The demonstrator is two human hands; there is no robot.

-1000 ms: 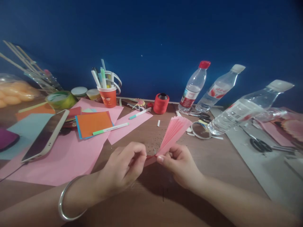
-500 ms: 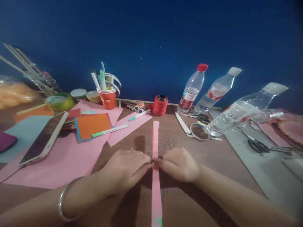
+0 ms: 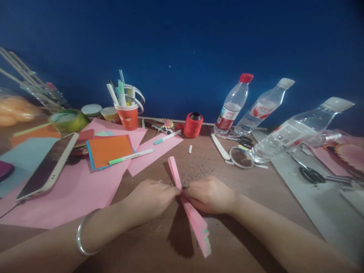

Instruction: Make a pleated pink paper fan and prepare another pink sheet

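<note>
A long folded strip of pink paper [image 3: 196,220] slants across the middle, its near end fanned and scalloped with green marks along the edge. My left hand [image 3: 156,195] pinches it near the middle from the left. From the right, my right hand [image 3: 209,194] pinches the same spot, the fingertips of both hands almost meeting. The fingertips are partly hidden behind the paper. Beyond the hands, dark specks lie scattered on the brown table [image 3: 159,235], with a small white scrap [image 3: 190,149] farther back.
To the left are a phone [image 3: 48,167], pink sheets [image 3: 91,201], orange paper [image 3: 109,151], a marker [image 3: 131,156] and a red cup of pens [image 3: 127,117]. Red thread [image 3: 193,125] stands at the back. Bottles [image 3: 231,108], a magnifying glass [image 3: 241,157] and scissors [image 3: 311,174] are on the right.
The strip, upright in view before, has turned so its far end leans left and its near end swings right, lifted and spread open. A white scrap now shows where its far end was.
</note>
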